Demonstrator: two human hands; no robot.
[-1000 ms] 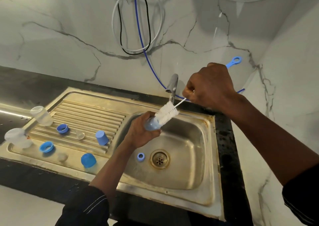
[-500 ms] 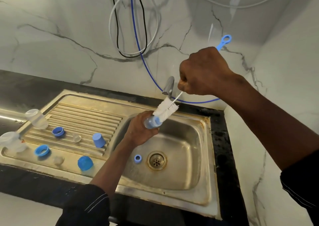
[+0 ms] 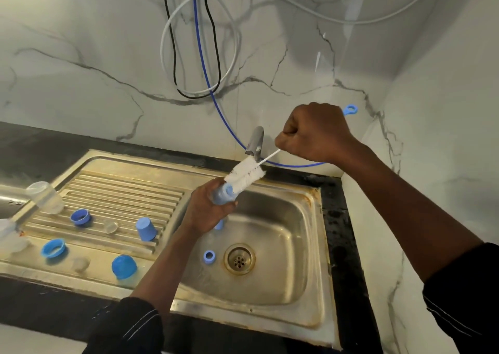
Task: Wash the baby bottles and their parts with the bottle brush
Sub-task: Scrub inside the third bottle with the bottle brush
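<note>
Left hand (image 3: 208, 208) grips a small bluish bottle piece (image 3: 224, 193) above the sink (image 3: 322, 245) basin. Right hand (image 3: 314, 132) is fisted around the bottle brush (image 3: 247, 174) handle; white bristles touch the piece's open end. Blue ring (image 3: 209, 256) lies beside the drain (image 3: 239, 259); other blue parts (image 3: 145, 228) sit on the drainboard (image 3: 121, 189).

tap (image 3: 255, 140) over steel sink (image 3: 297, 232) | drain (image 3: 239, 258) (rust-ringed) | blue hose (image 3: 201, 56) on marble wall (image 3: 81, 83) | black counter (image 3: 40, 143)

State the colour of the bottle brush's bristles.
White bristles, clearest in the head view.
</note>
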